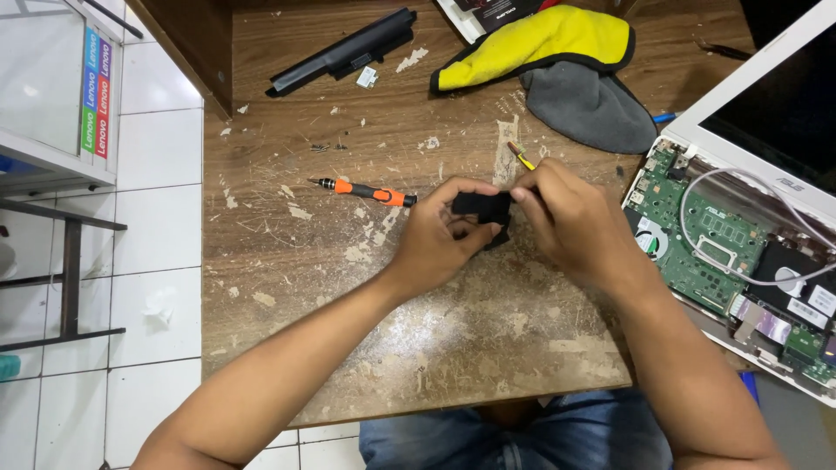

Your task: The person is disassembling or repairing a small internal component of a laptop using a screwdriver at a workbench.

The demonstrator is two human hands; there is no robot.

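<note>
Over the middle of a worn wooden table (305, 287), my left hand (440, 235) and my right hand (566, 218) meet around a small flat black part (482, 207). My left fingers grip its left and lower edge. My right fingers pinch its right side. A thin yellow-handled tool (521, 155) sticks up from behind my right hand; whether that hand holds it I cannot tell. An orange and black screwdriver (366, 191) lies on the table just left of my left hand.
An opened white laptop (740, 235) with its green circuit board and white cable exposed sits at the right. A yellow and grey cloth (557, 61) and a long black battery pack (344, 50) lie at the back. White floor tiles (157, 261) and a metal shelf are left.
</note>
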